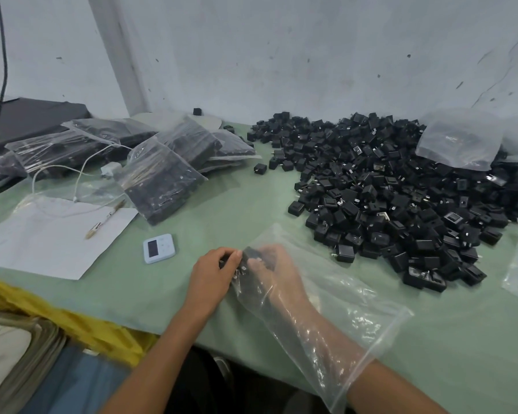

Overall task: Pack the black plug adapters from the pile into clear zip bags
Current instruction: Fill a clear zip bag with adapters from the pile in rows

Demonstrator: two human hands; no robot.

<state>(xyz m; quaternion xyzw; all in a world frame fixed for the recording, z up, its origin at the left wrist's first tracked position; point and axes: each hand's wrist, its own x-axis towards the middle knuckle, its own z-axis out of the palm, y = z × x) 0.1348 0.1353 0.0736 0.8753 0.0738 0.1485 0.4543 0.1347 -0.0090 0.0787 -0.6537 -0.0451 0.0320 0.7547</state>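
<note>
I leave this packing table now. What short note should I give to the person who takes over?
Left hand grips the far end of the clear zip bag from outside.
Right hand is inside the bag, holding black plug adapters.
The pile lies right of the bag, large.
Done: several filled bags at the far left.
Left: fill this bag, seal it, go on with the pile.

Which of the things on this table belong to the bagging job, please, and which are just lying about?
Job: adapter pile; clear zip bag over the right hand; held adapters, which the left hand also grips; filled bags; spare bags.
Lying about: white timer; paper sheet; pen; white charger cable.
</note>
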